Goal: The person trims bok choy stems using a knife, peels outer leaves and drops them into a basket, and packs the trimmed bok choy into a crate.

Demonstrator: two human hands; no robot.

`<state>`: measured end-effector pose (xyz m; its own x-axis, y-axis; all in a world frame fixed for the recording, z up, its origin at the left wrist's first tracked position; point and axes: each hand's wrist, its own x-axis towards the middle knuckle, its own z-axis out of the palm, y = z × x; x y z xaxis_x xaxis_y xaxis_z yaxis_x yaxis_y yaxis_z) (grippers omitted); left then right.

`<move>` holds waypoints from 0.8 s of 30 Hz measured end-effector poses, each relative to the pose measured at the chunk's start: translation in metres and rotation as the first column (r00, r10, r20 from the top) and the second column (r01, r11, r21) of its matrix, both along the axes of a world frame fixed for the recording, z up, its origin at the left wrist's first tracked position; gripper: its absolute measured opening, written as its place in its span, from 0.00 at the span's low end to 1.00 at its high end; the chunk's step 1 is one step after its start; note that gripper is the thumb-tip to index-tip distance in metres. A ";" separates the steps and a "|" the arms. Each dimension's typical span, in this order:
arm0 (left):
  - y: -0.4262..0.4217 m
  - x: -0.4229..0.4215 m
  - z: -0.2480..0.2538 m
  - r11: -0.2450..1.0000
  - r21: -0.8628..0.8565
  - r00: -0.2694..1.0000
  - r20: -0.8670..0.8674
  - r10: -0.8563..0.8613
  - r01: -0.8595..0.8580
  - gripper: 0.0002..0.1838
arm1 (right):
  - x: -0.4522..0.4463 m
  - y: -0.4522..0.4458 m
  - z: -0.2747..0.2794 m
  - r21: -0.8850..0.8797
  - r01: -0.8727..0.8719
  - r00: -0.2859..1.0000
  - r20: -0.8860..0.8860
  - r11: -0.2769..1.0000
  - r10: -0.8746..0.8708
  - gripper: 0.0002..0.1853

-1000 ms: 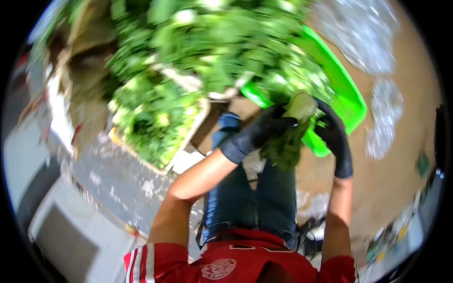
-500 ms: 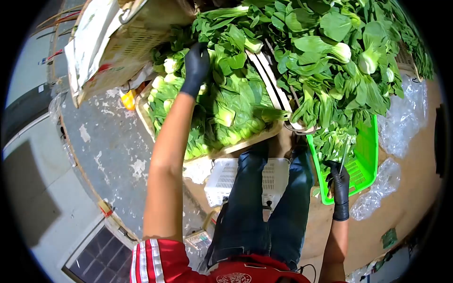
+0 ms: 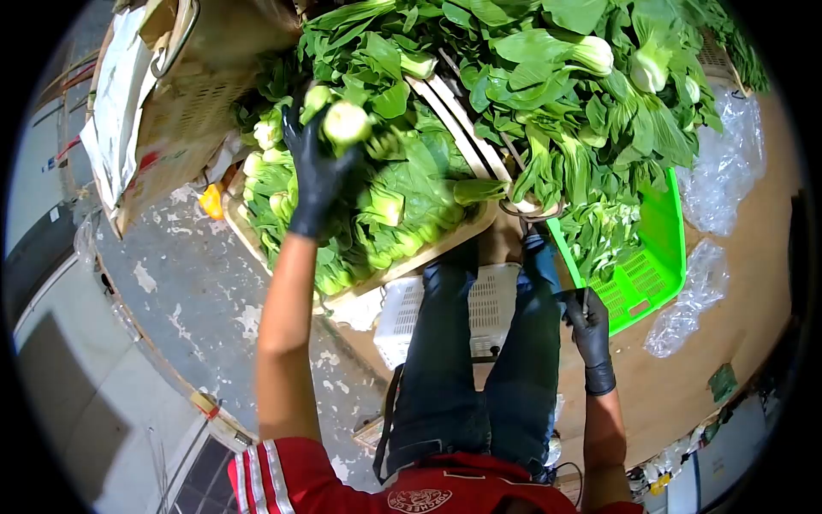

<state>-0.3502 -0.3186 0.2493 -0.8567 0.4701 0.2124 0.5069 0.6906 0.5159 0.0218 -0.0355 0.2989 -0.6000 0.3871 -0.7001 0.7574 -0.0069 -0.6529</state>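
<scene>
My left hand (image 3: 318,171), in a black glove, is over the crate of bok choy (image 3: 411,257), its fingers round a bok choy head (image 3: 346,123) whose pale base faces up. Low beside my knee, my right hand (image 3: 589,325), also gloved in black, is closed on a thin knife, of which little shows. Just above it stands the green basket (image 3: 678,257), holding loose trimmed leaves (image 3: 599,236). A large heap of bok choy (image 3: 582,94) lies beyond, at the top.
A white perforated crate (image 3: 497,300) sits under my legs. Clear plastic bags (image 3: 689,300) lie right of the basket. At the upper left a worn sack-lined crate (image 3: 184,111) leans over the grey floor, near an orange object (image 3: 211,201).
My left hand has come up from among the heads with a bok choy. My right hand has moved out of the green basket, down and left. The view has shifted slightly.
</scene>
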 end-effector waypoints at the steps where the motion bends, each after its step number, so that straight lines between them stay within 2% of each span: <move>1: 0.015 0.024 0.033 0.996 0.061 0.996 0.059 -0.062 0.059 0.38 | 0.005 -0.001 -0.014 0.170 -0.134 0.974 -0.160 0.976 0.162 0.07; 2: 0.026 0.049 0.049 0.947 0.321 0.941 0.317 -0.117 0.010 0.40 | -0.009 -0.004 -0.005 0.235 -0.172 0.957 -0.188 0.957 0.219 0.06; 3: 0.041 0.073 0.062 0.837 0.536 0.813 0.534 -0.232 -0.113 0.41 | -0.027 -0.008 0.010 0.305 -0.206 0.939 -0.205 0.930 0.276 0.06; 5: 0.084 0.114 0.086 0.770 0.617 0.723 0.605 -0.334 -0.160 0.41 | -0.046 0.001 0.036 0.238 -0.328 0.919 -0.145 0.914 0.368 0.07; 7: 0.130 0.150 0.095 0.848 0.519 0.656 0.678 -0.332 -0.108 0.41 | -0.061 0.021 0.070 0.386 -0.283 0.849 -0.325 0.878 0.417 0.07; 9: 0.172 0.183 0.104 0.878 0.426 0.438 0.846 -0.303 -0.217 0.40 | -0.053 0.048 0.093 0.509 -0.387 0.816 -0.200 0.769 0.543 0.09; 10: 0.188 0.198 0.105 0.907 0.384 0.431 0.858 -0.281 -0.173 0.36 | -0.045 0.064 0.097 0.561 -0.441 0.788 -0.132 0.701 0.602 0.10; 13: 0.224 0.237 0.094 0.860 0.504 0.561 0.690 -0.458 0.081 0.33 | -0.015 0.101 0.096 0.617 -0.474 0.796 -0.004 0.628 0.605 0.09; 14: 0.235 0.247 0.094 0.863 0.490 0.536 0.700 -0.472 0.121 0.33 | -0.007 0.113 0.100 0.592 -0.507 0.796 0.043 0.627 0.603 0.08; 17: 0.275 0.274 0.108 0.835 0.507 0.419 0.725 -0.547 0.215 0.32 | 0.023 0.139 0.096 0.576 -0.456 0.842 0.034 0.678 0.538 0.10; 18: 0.287 0.281 0.111 0.816 0.525 0.423 0.701 -0.575 0.239 0.32 | 0.035 0.145 0.093 0.580 -0.413 0.860 -0.004 0.702 0.510 0.10; 20: 0.309 0.287 0.117 0.720 0.373 0.523 0.505 -0.687 0.585 0.32 | 0.058 0.159 0.086 0.590 -0.330 0.886 -0.076 0.737 0.458 0.10; 22: 0.324 0.300 0.117 0.704 0.226 0.494 0.570 -0.656 0.674 0.33 | 0.091 0.173 0.044 0.580 -0.347 0.901 -0.012 0.736 0.435 0.10; 23: 0.330 0.311 0.118 0.727 0.262 0.478 0.606 -0.635 0.635 0.34 | 0.114 0.181 0.015 0.575 -0.359 0.905 0.024 0.735 0.424 0.10; 24: 0.335 0.320 0.119 0.749 0.295 0.463 0.636 -0.618 0.594 0.35 | 0.152 0.203 -0.026 0.447 -0.466 0.878 0.124 0.764 0.463 0.11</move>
